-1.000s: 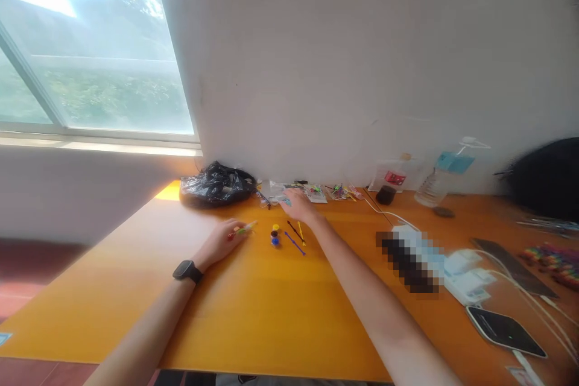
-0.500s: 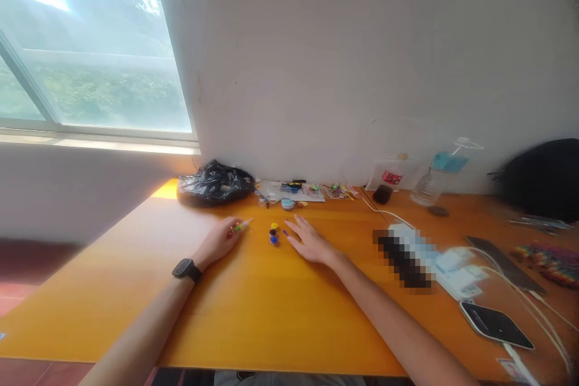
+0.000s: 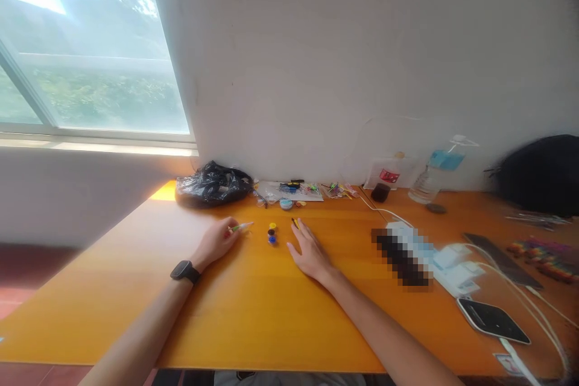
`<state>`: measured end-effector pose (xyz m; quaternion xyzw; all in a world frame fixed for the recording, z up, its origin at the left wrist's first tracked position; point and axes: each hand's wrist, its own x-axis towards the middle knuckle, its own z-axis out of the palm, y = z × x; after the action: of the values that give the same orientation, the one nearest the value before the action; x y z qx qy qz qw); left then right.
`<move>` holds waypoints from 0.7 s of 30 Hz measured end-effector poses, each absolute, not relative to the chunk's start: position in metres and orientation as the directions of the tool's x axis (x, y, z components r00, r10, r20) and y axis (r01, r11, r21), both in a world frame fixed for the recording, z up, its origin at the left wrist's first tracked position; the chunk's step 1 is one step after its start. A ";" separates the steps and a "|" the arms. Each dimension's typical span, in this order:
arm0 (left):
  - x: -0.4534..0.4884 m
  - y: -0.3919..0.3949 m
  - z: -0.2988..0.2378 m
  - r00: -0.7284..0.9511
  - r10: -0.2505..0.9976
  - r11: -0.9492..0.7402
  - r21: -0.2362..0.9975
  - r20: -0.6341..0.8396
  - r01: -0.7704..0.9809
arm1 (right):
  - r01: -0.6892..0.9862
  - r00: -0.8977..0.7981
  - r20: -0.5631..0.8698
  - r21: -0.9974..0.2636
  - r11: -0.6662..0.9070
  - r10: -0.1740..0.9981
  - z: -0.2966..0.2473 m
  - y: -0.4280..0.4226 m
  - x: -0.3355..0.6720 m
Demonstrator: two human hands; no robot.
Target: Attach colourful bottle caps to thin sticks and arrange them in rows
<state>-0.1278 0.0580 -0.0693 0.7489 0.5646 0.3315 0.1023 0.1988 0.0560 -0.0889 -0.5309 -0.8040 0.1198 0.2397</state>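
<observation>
My left hand (image 3: pixel 219 242), wearing a black watch, rests on the table with its fingers curled round a slim white-and-green pen-like stick (image 3: pixel 243 227); its exact kind is too small to tell. Opposite it, my right hand (image 3: pixel 311 253) lies low over the tabletop, fingers stretched out and thumb apart. A small yellow-and-black piece (image 3: pixel 295 223) shows at its fingertips. Between the hands stand three tiny round pieces close together: a yellow one (image 3: pixel 272 226), a black one (image 3: pixel 271 233) and a blue one (image 3: pixel 272 240).
Along the wall lie a black plastic bag (image 3: pixel 213 184), a blue-white round item (image 3: pixel 286 204) and packets of small coloured parts (image 3: pixel 339 190). On the right are a clear bottle (image 3: pixel 423 187), a power strip (image 3: pixel 446 271) with white cables, and a phone (image 3: pixel 494 319).
My right hand has shifted slightly, its fingers now closer together. The blue sliver by its thumb no longer shows; a yellow-and-black piece appears at its fingertips. My left hand stays nearly still.
</observation>
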 end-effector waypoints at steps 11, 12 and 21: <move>-0.131 0.061 -0.075 0.051 0.920 -0.263 0.514 0.389 0.816 | 0.761 -0.340 0.274 -0.482 0.434 0.900 -0.084 0.056 0.205; -0.131 0.061 -0.075 0.051 0.922 -0.263 0.524 0.384 0.810 | 0.757 -0.346 0.274 -0.484 0.440 0.897 -0.085 0.056 0.206; -0.138 0.068 -0.078 -0.014 0.899 -0.294 0.628 0.438 0.721 | 0.746 -0.410 0.294 -0.437 0.503 0.863 -0.088 0.057 0.209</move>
<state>-0.1380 0.0680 -0.0781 0.6936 0.5839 0.4076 0.1095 0.2090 0.0569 -0.0878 -0.4840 -0.8312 0.1193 0.2462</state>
